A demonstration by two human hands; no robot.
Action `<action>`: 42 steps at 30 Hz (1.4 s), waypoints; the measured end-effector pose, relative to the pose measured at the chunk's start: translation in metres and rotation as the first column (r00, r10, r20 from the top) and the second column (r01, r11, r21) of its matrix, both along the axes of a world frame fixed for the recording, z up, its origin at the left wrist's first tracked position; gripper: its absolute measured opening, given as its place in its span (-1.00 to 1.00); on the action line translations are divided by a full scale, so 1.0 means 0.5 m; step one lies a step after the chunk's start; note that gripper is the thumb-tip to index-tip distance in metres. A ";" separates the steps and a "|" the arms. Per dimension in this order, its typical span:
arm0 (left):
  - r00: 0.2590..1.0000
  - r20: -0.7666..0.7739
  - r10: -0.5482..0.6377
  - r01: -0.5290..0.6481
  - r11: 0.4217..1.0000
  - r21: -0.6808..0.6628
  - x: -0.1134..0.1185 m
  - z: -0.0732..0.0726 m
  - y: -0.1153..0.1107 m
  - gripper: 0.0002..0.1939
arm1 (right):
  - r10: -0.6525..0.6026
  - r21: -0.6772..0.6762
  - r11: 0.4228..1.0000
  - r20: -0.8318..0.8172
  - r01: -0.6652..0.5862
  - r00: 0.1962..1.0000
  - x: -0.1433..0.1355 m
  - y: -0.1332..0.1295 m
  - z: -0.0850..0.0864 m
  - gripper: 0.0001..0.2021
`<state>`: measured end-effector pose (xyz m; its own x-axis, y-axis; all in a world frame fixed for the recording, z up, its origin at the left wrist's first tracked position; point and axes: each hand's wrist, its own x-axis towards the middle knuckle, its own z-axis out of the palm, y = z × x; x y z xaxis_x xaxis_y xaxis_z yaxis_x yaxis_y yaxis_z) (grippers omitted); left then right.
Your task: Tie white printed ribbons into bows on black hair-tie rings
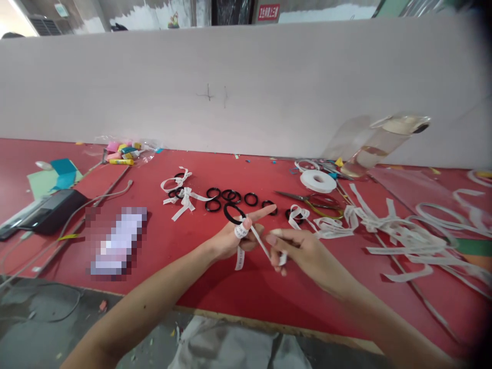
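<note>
My left hand (230,238) pinches a black hair tie (231,214) together with a white printed ribbon (241,231) looped around it, the forefinger stretched out to the right. One ribbon tail hangs below that hand. The other stretches across to my right hand (295,253), whose fingers are closed on it. Beyond my hands lie several loose black hair ties (230,196) on the red table (215,287). Hair ties with white bows (186,197) lie to their left. Scissors (311,199) rest to the right, beside another ribboned hair tie (294,216).
A ribbon roll (318,181) and a tilted clear bottle (378,146) stand near the pale partition (246,92). Cut ribbons (411,246) are heaped at right. On the left are a blurred-out phone (120,241), a cable (103,196), a black case (54,210) and a bag of colourful items (125,151).
</note>
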<state>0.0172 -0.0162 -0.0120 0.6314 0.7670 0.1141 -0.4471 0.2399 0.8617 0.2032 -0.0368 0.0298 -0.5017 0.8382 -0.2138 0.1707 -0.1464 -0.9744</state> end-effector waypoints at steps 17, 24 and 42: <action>0.988 -0.058 0.143 -0.150 0.980 -0.134 -0.017 0.016 0.026 -0.11 | 0.068 0.606 0.794 -0.153 0.039 0.986 -0.028 0.070 -0.032 -0.72; 0.985 -0.014 0.172 -0.170 0.950 -0.260 -0.009 0.029 0.020 -0.18 | 0.020 0.585 0.801 -0.233 0.124 0.972 -0.036 0.064 -0.057 -0.78; 0.944 -0.097 0.315 -0.327 0.862 -0.388 0.027 0.038 -0.005 -0.24 | -0.192 0.801 0.511 -0.247 0.312 0.950 -0.061 0.056 -0.100 -0.95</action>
